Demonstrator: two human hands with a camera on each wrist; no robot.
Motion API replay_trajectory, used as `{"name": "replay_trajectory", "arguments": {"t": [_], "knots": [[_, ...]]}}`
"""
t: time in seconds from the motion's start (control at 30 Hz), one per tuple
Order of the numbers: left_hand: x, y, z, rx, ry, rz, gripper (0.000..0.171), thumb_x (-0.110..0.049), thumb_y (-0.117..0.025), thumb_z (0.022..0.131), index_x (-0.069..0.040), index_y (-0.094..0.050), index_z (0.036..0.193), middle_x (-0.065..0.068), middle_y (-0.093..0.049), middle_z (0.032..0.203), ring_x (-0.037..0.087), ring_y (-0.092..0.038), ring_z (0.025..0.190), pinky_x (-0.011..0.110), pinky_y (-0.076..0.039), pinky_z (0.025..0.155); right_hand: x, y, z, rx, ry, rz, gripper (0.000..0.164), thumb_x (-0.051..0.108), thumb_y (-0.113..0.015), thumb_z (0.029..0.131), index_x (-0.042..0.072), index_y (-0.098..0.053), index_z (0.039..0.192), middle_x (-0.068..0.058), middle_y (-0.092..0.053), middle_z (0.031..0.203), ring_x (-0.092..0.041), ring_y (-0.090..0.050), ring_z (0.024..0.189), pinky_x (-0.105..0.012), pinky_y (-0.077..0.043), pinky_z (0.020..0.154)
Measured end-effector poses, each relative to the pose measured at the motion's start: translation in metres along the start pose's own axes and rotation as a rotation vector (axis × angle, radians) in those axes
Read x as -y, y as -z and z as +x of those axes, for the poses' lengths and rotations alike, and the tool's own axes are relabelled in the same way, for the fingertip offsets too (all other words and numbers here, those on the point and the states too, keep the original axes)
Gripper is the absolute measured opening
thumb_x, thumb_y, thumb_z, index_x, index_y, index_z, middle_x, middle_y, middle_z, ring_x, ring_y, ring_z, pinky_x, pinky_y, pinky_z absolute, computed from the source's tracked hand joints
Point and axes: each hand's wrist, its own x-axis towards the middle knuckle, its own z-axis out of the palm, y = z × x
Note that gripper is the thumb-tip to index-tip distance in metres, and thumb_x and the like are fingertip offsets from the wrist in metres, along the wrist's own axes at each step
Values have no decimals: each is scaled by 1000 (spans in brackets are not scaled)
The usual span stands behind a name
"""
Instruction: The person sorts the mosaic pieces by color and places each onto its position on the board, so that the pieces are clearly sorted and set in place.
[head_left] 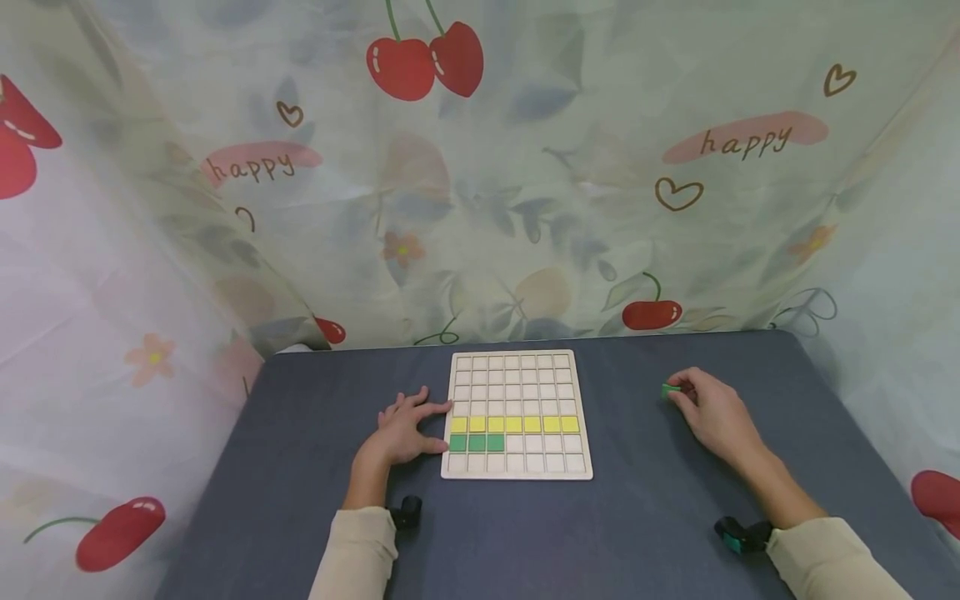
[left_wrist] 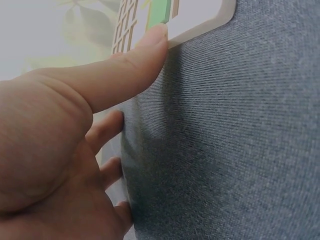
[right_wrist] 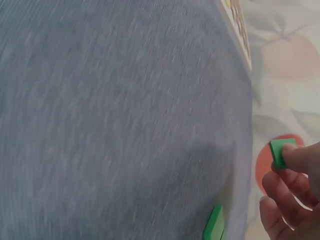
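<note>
A pale wooden grid board (head_left: 548, 463) lies on the dark table. One row holds several yellow square tiles (head_left: 514, 425); the row below has three green tiles (head_left: 477, 443) at its left end. My left hand (head_left: 395, 432) is spread beside the board, thumb and forefinger touching its left edge. In the left wrist view the thumb tip lies at the board's rim, close to a green tile (left_wrist: 159, 12). Off to the right of the board, my right hand (head_left: 714, 415) pinches a green square tile (right_wrist: 277, 152) between thumb and fingertips.
Another green tile (right_wrist: 214, 223) lies on the table under the right hand. Dark grey cloth covers the table (head_left: 517, 542). A printed curtain (head_left: 510, 208) with cherries hangs along the far edge and both sides. Each wrist wears a small black camera (head_left: 406, 512).
</note>
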Motion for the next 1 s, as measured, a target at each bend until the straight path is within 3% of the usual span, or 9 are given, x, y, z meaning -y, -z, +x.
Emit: {"name": "replay_trajectory", "arguments": {"t": [0.3,0.57,1.0], "knots": [[1,1,-1,10,-8,-13,72,-33,-85,83,-31,-55,148,11,-24,171,45,-2,160,70,-3,125,25,-12,5,13,-11,73,18,7,-67,97,3,-71,114,-15,-71,100,-26,-65,87,-40,-52,74],[1,-1,1,13,-1,-5,72,-34,-84,83,-33,-54,149,10,-23,171,45,-1,160,70,-3,125,41,-27,8,-15,18,105,16,7,-71,95,5,-73,111,-10,-68,95,-20,-60,82,-32,-50,71],[1,0,0,11,11,-12,71,-34,-84,84,-33,-54,148,9,-22,172,44,0,160,69,-2,125,79,-56,10,78,-22,252,15,13,-71,96,9,-72,110,-4,-66,91,-12,-56,74,-23,-46,62]]}}
